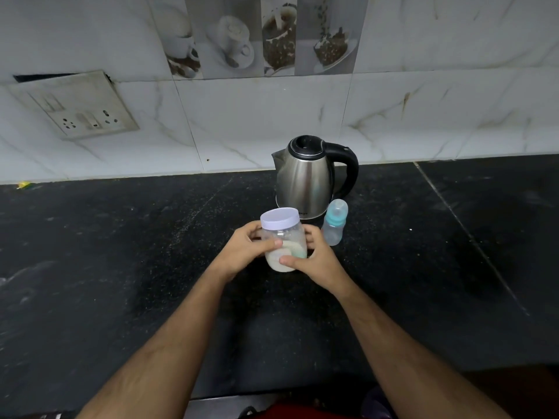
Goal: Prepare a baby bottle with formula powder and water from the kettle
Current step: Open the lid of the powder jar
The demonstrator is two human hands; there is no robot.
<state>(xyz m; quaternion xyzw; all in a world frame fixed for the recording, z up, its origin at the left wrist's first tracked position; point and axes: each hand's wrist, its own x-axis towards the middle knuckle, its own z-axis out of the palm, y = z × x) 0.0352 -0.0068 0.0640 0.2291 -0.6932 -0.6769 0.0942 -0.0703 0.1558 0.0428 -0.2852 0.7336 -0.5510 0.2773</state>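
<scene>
Near the centre of the frame, two bare hands held a clear plastic jar [283,241] between them. The left hand [242,252] wrapped around the jar's left side, its thumb pressed across the front of the clear wall. The right hand [319,261] gripped the jar's right side, its thumb lying across the lower front. Both forearms reached up from the bottom edge of the frame. The jar stood upright, or close to it, and wore a pale lilac screw lid [280,218], closed on top. Off-white formula powder [279,260] filled roughly the lower part of the jar; a pale green shape showed inside it against the right wall, too blurred to identify. Whether the jar's base touched the surface could not be told.

Just to the right of the jar, near the right hand, a small baby bottle [333,226] stood on the black stone counter [121,267], with a teal collar and a clear cap over the teat. Directly behind the jar and bottle, slightly above centre, stood a stainless steel electric kettle [308,179] with a black lid and a black handle pointing right, its spout facing left.

Behind the counter rose a white marbled tile wall [257,116]. A band of tiles printed with coffee cups [251,37] ran along the top centre, and a grimy switch and socket plate [75,105] sat at the upper left.
</scene>
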